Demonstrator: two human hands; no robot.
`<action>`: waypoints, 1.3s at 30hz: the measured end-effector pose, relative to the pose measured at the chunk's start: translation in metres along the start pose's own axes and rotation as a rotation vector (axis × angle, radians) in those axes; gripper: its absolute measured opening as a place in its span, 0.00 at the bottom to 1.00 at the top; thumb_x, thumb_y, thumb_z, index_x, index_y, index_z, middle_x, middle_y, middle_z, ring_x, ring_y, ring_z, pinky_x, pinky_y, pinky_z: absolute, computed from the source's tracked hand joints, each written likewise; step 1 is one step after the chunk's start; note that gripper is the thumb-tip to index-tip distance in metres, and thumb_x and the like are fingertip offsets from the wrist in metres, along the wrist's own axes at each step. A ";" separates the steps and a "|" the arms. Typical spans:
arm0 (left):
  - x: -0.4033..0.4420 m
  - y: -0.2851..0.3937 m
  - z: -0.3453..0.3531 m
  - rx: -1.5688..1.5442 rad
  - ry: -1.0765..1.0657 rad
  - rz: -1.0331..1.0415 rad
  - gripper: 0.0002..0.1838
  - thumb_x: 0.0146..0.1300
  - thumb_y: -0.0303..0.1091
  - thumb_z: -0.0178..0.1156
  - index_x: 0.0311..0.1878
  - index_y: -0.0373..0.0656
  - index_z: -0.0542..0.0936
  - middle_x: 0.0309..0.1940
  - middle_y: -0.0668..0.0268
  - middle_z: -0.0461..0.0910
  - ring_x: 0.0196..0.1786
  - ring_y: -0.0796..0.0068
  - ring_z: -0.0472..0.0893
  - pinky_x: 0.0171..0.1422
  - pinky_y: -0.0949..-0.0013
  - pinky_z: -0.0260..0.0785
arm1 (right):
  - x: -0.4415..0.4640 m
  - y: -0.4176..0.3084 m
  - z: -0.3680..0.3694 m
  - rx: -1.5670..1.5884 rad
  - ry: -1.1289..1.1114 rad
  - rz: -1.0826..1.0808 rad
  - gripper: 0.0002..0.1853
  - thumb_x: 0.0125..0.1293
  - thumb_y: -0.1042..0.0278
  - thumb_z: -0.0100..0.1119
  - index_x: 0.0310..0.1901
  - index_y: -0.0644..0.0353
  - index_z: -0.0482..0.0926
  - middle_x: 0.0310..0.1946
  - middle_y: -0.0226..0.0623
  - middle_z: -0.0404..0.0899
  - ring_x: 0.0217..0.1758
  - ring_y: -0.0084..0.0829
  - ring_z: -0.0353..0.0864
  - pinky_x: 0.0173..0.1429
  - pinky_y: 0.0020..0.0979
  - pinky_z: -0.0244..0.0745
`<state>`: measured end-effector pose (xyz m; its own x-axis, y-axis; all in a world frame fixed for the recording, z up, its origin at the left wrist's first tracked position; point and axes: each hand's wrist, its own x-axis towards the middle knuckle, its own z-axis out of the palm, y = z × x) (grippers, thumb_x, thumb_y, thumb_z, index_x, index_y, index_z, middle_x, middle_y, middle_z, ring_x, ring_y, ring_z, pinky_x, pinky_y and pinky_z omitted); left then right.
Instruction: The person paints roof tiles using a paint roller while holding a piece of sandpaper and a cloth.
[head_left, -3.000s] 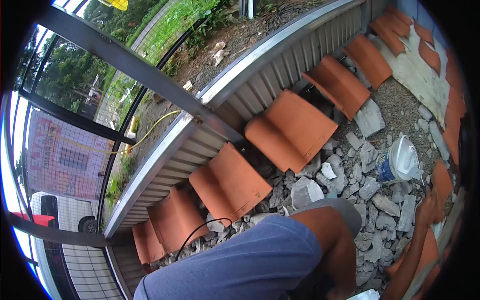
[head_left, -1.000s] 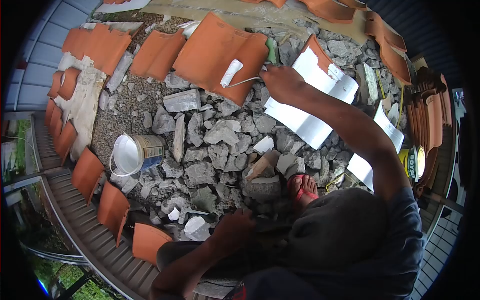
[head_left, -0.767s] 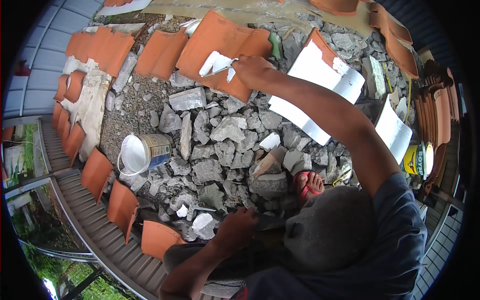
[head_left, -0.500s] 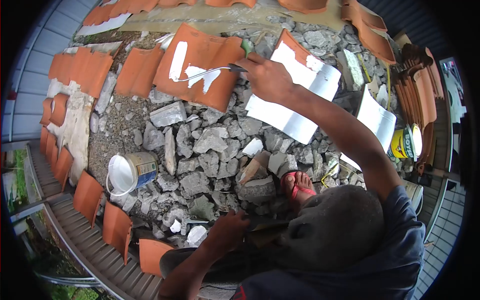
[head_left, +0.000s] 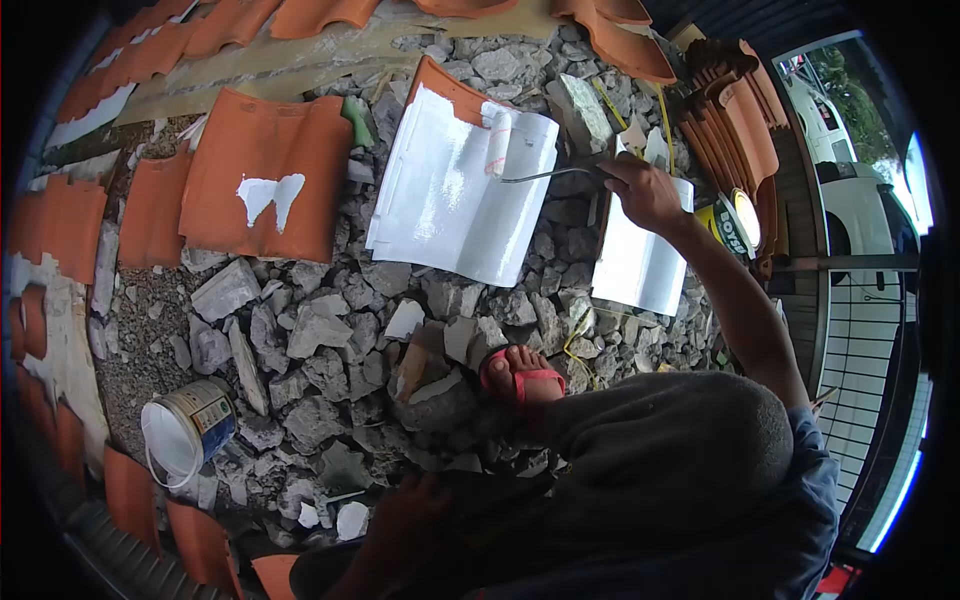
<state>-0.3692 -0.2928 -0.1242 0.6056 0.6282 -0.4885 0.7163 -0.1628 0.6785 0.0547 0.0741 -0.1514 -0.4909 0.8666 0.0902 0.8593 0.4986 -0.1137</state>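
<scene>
My right hand [head_left: 645, 190] is closed around the handle of a paint roller. The white-coated paint roller [head_left: 497, 150] rests on the upper right part of a roof tile [head_left: 460, 190], mostly coated in wet white paint with orange showing along its top edge. To its left lies an orange roof tile [head_left: 265, 170] with a white paint patch in its lower middle. A second white-coated tile [head_left: 640, 255] sits below my right hand. My left hand [head_left: 410, 510] hangs in shadow by my knee, fingers loosely apart, with nothing visible in it.
Broken concrete rubble [head_left: 330, 350] covers the ground around my sandalled foot [head_left: 520, 378]. A white-lined paint bucket [head_left: 190, 430] lies tipped at lower left. A yellow-labelled paint can [head_left: 728, 225] and stacked tiles [head_left: 735, 120] are on the right. More orange tiles [head_left: 60, 225] line the left.
The view has swung to the right. My right hand has carried the roller from the orange tile to the white-painted tile. My left hand stays low by my knee.
</scene>
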 end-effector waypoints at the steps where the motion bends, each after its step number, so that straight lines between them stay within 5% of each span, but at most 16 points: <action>1: 0.000 -0.001 0.000 0.014 -0.014 0.013 0.18 0.52 0.28 0.66 0.49 0.43 0.82 0.51 0.55 0.79 0.56 0.50 0.80 0.56 0.53 0.78 | 0.007 -0.002 0.008 -0.013 -0.002 -0.009 0.14 0.66 0.73 0.66 0.53 0.58 0.85 0.42 0.43 0.85 0.46 0.50 0.87 0.49 0.45 0.82; 11: -0.004 0.000 0.000 -0.004 0.038 -0.091 0.16 0.54 0.28 0.65 0.48 0.43 0.82 0.51 0.54 0.79 0.55 0.50 0.81 0.55 0.53 0.78 | 0.068 -0.022 0.030 0.183 0.032 -0.113 0.16 0.63 0.76 0.68 0.53 0.63 0.84 0.43 0.46 0.86 0.48 0.50 0.87 0.50 0.43 0.81; 17: -0.001 0.005 -0.003 -0.003 0.023 -0.054 0.17 0.52 0.27 0.66 0.48 0.43 0.82 0.50 0.53 0.79 0.55 0.50 0.80 0.55 0.53 0.78 | 0.030 0.030 0.019 0.067 -0.070 -0.023 0.16 0.66 0.71 0.66 0.55 0.61 0.85 0.47 0.49 0.87 0.51 0.52 0.87 0.59 0.47 0.80; 25: 0.004 0.005 -0.005 -0.004 -0.028 -0.052 0.22 0.47 0.25 0.66 0.50 0.42 0.81 0.50 0.54 0.78 0.55 0.50 0.80 0.56 0.54 0.78 | 0.036 0.019 0.013 0.004 -0.086 0.028 0.15 0.66 0.72 0.65 0.54 0.60 0.85 0.47 0.48 0.87 0.53 0.51 0.86 0.57 0.47 0.80; 33: 0.004 0.000 -0.008 -0.026 0.035 -0.051 0.21 0.49 0.24 0.65 0.50 0.42 0.81 0.49 0.54 0.79 0.54 0.50 0.81 0.55 0.53 0.78 | 0.080 0.010 0.026 0.275 -0.077 -0.024 0.17 0.64 0.75 0.69 0.55 0.66 0.84 0.45 0.51 0.87 0.51 0.51 0.87 0.56 0.42 0.80; 39: 0.004 -0.001 -0.004 -0.027 0.030 -0.049 0.20 0.50 0.25 0.66 0.49 0.42 0.81 0.50 0.54 0.79 0.54 0.49 0.80 0.55 0.53 0.78 | 0.047 0.051 0.013 0.075 -0.119 -0.009 0.16 0.66 0.71 0.67 0.55 0.63 0.85 0.47 0.53 0.87 0.53 0.53 0.87 0.59 0.44 0.80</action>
<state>-0.3686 -0.2871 -0.1247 0.5587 0.6579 -0.5050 0.7353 -0.1112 0.6686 0.0733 0.1409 -0.1655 -0.5157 0.8564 -0.0259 0.8439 0.5025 -0.1878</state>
